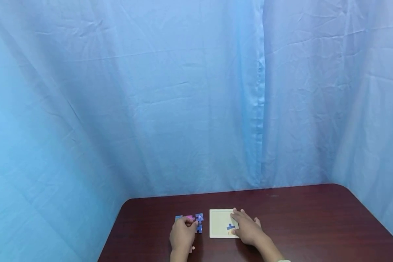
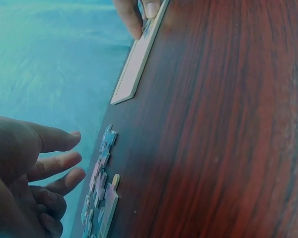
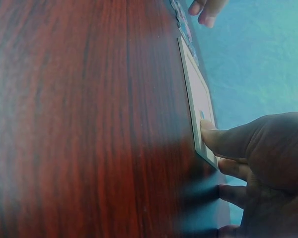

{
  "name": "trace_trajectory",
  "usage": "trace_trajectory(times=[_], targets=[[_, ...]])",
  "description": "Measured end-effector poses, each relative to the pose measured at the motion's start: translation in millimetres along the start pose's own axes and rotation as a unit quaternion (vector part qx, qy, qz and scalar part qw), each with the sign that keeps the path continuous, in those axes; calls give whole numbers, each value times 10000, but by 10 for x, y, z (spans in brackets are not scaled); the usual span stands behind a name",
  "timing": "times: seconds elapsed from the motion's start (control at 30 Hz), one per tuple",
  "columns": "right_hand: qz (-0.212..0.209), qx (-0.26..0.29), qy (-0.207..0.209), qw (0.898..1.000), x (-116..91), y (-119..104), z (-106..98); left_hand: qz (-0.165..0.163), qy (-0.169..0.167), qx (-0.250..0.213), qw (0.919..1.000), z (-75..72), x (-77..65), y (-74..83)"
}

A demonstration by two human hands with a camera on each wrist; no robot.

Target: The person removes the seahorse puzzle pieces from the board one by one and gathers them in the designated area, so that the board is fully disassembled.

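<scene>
A square cream puzzle tray point(image 1: 217, 222) lies flat on the table. Blue and yellowish jigsaw pieces point(image 1: 230, 227) sit in its lower right part. My right hand point(image 1: 247, 227) rests at the tray's right side, fingers spread, the thumb point(image 3: 212, 135) pressing down on the tray beside a piece. To the left of the tray, loose jigsaw pieces point(image 1: 199, 217) in blue and pink lie close together. Over them is my left hand point(image 1: 182, 234), hiding some. In the left wrist view its fingers point(image 2: 59, 139) reach out above the pieces point(image 2: 98, 181), apart from them and holding nothing.
The dark red-brown wooden table point(image 1: 308, 218) has rounded far corners. Light blue curtains point(image 1: 183, 109) hang behind it and on both sides. Another jigsaw piece point(image 1: 192, 249) partly shows beside my left wrist.
</scene>
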State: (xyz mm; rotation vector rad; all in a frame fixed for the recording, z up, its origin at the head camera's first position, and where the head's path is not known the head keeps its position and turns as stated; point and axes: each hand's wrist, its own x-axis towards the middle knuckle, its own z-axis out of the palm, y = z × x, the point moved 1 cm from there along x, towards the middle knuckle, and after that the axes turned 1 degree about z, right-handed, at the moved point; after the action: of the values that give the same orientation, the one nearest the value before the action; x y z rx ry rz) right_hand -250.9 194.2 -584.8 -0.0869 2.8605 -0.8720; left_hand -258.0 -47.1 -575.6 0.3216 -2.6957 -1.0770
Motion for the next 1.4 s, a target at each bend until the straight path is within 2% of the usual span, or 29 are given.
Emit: trace_trajectory(times=[0.17, 0.3, 0.4, 0.6, 0.9, 1.17, 1.3, 1.4], targets=[[-6, 17, 53, 10000, -15, 8, -23, 171, -156, -223, 9995, 18, -16, 0], [16, -3, 51, 10000, -18, 10, -31, 578, -596, -602, 9947, 31, -50, 30], [20, -21, 21, 10000, -16, 13, -31, 762, -882, -744, 9904, 39, -82, 72], [-43, -34, 83, 10000, -16, 38, -28, 1104, -1089, -592, 9861, 86, -159, 197], [-87, 5, -50, 9999, 18, 78, -3, 1842, -1564, -578, 9686, 265, -301, 305], [-105, 263, -163, 9995, -21, 40, -46, 2428, -1569, -362, 9566, 446, -378, 383], [-94, 397, -254, 9988, -49, 29, -56, 2552, -1629, -315, 9525, 495, -388, 429], [-113, 381, -326, 9987, -57, 35, -63, 2459, -1748, -385, 9526, 548, -398, 431]])
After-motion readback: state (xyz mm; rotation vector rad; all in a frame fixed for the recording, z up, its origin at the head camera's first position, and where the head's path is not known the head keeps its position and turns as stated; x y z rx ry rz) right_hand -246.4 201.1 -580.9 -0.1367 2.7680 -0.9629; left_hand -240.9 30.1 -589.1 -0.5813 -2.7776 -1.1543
